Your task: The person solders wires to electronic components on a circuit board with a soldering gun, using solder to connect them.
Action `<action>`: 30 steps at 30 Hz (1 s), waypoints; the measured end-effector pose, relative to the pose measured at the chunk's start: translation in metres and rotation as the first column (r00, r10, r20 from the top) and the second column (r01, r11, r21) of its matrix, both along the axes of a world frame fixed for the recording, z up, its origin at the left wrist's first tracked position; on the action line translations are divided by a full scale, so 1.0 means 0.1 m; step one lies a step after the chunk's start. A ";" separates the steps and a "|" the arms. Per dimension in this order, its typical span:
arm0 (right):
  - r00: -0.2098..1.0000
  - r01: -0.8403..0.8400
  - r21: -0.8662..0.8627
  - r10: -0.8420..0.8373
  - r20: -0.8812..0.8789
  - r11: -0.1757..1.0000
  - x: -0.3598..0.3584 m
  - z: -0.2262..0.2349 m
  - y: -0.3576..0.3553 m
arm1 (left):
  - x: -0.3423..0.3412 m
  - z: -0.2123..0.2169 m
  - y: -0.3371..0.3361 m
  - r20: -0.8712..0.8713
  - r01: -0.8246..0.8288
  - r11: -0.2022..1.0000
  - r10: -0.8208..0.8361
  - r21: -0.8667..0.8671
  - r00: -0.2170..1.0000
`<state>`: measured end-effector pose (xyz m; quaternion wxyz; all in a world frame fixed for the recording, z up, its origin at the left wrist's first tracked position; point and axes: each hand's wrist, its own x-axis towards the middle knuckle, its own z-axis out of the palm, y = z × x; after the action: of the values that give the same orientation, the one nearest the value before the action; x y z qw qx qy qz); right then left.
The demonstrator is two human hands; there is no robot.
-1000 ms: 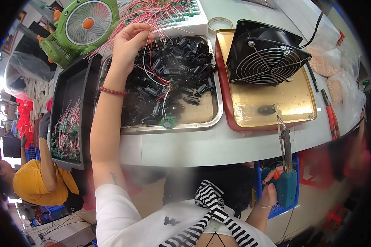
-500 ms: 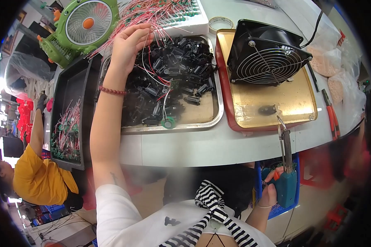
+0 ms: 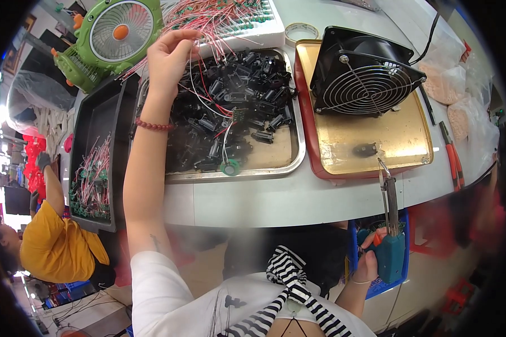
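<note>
My left hand (image 3: pixel 168 62) is raised at the wire bundle, its fingers curled together. Thin red and white wires (image 3: pixel 192 84) run from beside its fingertips to a small green circuit board (image 3: pixel 239 115) and a green ring-shaped part (image 3: pixel 229 167). These lie over a metal tray (image 3: pixel 247 175) heaped with black plastic housings (image 3: pixel 213 121). Low on the right, my right hand (image 3: pixel 368 258) grips a teal-handled soldering gun (image 3: pixel 391 255), a finger near its orange trigger. The metal tip points up beside a single black housing (image 3: pixel 365 149) on a gold tin lid (image 3: pixel 371 129).
A black fan (image 3: pixel 365 78) stands on the tin. Behind the tray, a white foam box (image 3: pixel 270 39) holds wired boards. Left are a black bin (image 3: pixel 121 168) and green fan (image 3: pixel 121 31). Red-handled pliers (image 3: pixel 454 163) lie right. A person in yellow (image 3: pixel 62 241) works far left.
My left hand has shifted slightly left and its fingers have curled in, with the wires beside them moving left. My right hand and the soldering gun have stayed put. The person in yellow has lowered an arm.
</note>
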<state>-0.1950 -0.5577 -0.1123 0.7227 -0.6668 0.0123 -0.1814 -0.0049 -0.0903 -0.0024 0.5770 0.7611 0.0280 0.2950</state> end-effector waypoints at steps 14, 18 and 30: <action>1.000 -0.017 -0.016 0.018 0.017 1.000 0.04 0.05 -0.03 | -0.93 0.79 -0.79 -0.064 0.028 0.318 0.103 0.948 0.993; 0.999 -0.021 -0.005 0.021 0.034 1.000 0.01 0.03 -0.07 | -0.79 0.49 -1.07 -0.338 0.327 0.120 0.087 0.937 0.937; 1.000 0.002 0.002 -0.002 0.012 1.000 -0.05 -0.02 -0.18 | -0.77 0.27 -1.07 -0.459 0.456 0.182 -0.026 0.871 0.888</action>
<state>-0.1998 -0.5762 -0.1138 0.7234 -0.6648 0.0088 -0.1860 -0.0823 -0.1978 0.0243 0.0036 0.9829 -0.1837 0.0134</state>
